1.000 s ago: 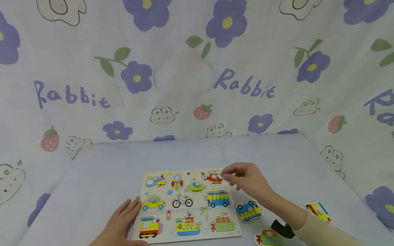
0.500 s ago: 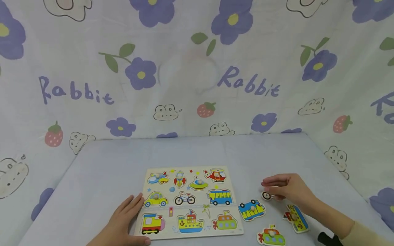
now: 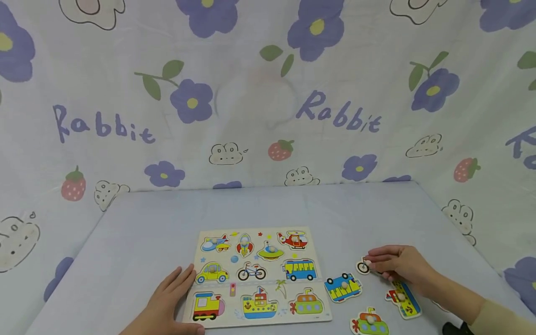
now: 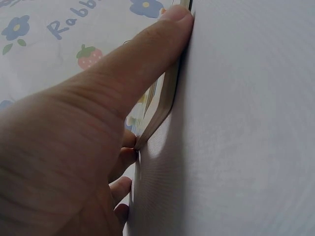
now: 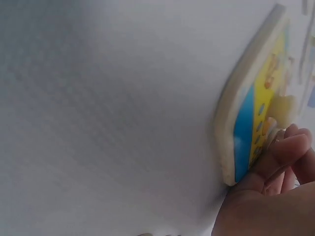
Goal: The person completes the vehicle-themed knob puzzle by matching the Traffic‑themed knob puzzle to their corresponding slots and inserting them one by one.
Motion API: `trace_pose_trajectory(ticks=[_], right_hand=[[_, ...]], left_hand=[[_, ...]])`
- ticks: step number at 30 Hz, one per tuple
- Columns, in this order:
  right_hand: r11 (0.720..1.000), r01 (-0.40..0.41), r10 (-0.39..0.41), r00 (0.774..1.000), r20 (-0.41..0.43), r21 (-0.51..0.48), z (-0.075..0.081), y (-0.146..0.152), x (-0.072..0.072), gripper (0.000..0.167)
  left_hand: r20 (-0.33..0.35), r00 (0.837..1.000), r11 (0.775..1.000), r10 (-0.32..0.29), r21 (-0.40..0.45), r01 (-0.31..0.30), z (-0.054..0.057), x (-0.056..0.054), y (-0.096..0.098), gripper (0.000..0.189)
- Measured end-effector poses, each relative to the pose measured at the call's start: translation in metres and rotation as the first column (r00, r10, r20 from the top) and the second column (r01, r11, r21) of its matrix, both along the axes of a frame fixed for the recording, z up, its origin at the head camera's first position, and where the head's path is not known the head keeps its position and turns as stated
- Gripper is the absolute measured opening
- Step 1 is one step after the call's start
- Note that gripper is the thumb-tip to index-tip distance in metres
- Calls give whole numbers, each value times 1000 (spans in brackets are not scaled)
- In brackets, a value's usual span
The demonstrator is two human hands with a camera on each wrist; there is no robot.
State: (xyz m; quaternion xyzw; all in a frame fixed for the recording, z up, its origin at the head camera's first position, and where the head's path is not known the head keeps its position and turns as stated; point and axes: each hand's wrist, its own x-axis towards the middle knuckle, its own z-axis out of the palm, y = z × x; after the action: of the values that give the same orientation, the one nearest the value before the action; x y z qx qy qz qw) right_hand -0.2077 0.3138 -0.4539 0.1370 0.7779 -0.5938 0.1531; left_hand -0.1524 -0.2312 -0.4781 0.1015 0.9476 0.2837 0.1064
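A wooden peg puzzle board (image 3: 259, 324) with vehicle pictures lies on the table. My left hand (image 3: 169, 298) rests at its near left corner, straight thumb (image 4: 147, 54) along the front edge and fingers against the left side. Right of the board, my right hand (image 3: 404, 270) pinches at the bicycle puzzle piece (image 3: 362, 265), whose right part is hidden under the fingers. Just below that hand lies the ship piece (image 3: 408, 304), large in front of the fingers in the right wrist view.
An upside-down bus piece (image 3: 343, 287) lies beside the board's right edge, and a submarine piece (image 3: 369, 322) sits nearer the front. Plane, rocket, saucer, helicopter and car pieces (image 3: 212, 272) with knobs are in the board. A printed curtain (image 3: 251, 107) hangs behind the table.
My right hand has left the helicopter at the board's top right and moved right and down to the bicycle piece. The left hand keeps its place on the board.
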Motion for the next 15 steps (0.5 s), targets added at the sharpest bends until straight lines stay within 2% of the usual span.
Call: trace_pose_trajectory(ticks=[7,15], right_hand=[[1000,23,-23,1000,-3,6,-5,-3,-2,45],[999,35,-35,999,-5,39,-5,-5,-4,45]], left_hand=[[-53,998,999,-40,-2,40,-1,0,-3,126],[-83,994,998,-69,-5,69,-5,-2,-5,124]])
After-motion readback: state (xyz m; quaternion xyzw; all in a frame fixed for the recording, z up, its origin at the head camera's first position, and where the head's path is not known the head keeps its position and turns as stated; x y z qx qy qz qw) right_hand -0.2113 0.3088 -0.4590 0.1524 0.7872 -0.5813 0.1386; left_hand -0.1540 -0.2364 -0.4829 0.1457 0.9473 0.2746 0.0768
